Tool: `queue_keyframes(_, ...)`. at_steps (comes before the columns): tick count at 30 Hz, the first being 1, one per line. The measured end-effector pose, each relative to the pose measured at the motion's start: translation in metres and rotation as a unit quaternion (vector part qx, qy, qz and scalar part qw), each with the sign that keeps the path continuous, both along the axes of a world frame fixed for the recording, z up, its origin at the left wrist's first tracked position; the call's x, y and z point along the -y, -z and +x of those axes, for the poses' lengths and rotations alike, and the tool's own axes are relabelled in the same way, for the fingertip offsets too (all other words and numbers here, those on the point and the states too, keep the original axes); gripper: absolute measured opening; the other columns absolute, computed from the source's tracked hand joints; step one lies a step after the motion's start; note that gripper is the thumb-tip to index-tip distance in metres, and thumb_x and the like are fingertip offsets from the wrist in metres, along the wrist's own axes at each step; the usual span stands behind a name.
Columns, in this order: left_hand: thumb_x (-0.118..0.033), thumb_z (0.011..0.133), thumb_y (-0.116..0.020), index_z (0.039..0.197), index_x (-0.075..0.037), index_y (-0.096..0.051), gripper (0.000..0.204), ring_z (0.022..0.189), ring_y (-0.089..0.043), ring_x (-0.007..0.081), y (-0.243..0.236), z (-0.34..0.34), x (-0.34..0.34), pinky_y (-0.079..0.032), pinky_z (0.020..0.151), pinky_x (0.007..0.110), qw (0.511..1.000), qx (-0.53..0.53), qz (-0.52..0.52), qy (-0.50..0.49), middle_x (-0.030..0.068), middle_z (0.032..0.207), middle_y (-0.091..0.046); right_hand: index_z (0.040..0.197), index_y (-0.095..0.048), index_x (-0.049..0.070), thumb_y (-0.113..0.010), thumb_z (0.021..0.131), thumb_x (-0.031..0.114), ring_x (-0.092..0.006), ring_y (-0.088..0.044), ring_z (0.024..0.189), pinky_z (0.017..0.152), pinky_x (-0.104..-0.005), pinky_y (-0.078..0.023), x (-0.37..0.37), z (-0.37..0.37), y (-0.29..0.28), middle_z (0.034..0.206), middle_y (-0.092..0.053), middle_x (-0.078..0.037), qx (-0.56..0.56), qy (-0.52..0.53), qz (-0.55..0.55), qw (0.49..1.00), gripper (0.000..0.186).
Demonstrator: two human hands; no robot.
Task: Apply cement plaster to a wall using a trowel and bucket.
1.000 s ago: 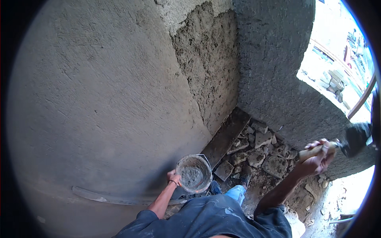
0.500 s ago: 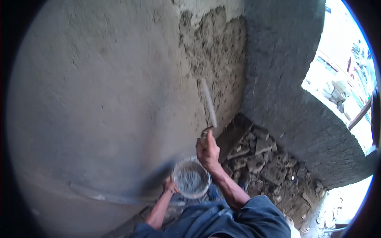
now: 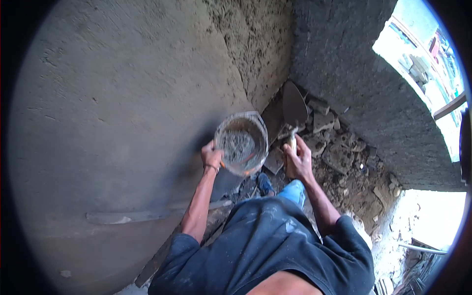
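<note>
My left hand (image 3: 212, 156) grips the rim of a round bucket (image 3: 265, 142) at its left side, close to the wall. Grey wet mortar (image 3: 238, 145) lies inside the bucket. To the right of it, my right hand (image 3: 298, 160) is closed round the handle of a trowel (image 3: 295, 104), its broad leaf-shaped blade pointing away from me over the rubble. The wall (image 3: 137, 108) on the left is mostly smooth plaster; a rough, pitted patch (image 3: 253, 44) of mortar runs up toward the corner.
Broken stones and rubble (image 3: 339, 157) cover the ground in the corner. A dark rough wall (image 3: 339, 64) stands at the right, beside a bright opening (image 3: 418, 59). A long narrow board (image 3: 130, 217) lies along the foot of the left wall. My shoe (image 3: 265, 184) shows below the bucket.
The bucket has come up and slightly right in my left hand. My right hand has drawn the trowel away from the rough wall patch, to the right, and its blade now shows broadside.
</note>
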State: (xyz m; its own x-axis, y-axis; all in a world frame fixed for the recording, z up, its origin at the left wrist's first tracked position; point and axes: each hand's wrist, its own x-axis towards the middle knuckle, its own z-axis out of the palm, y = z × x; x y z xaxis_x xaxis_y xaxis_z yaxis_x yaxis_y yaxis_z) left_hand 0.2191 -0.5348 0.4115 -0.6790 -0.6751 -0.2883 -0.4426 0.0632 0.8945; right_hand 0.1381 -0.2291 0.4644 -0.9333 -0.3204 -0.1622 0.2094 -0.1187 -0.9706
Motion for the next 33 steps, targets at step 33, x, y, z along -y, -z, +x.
queue_keyframes(33, 0.009, 0.061, -0.052, 0.103, 0.002, -0.069, 0.046, 0.066, -0.047, 0.0047, -0.057, -0.03, -0.041, -0.04, 0.058, 0.02, 0.98, -0.041, -0.03, 0.192, -0.0033, 0.082, -0.062, 0.095, -0.059, -0.002, -0.06, 0.083, 0.02, -0.03, -0.066, 0.07, 0.062, -0.0403, -0.05, 0.016, 0.023, 0.073, 0.076, -0.065, -0.018, -0.169, -0.315, 0.158, 0.92, 0.026)
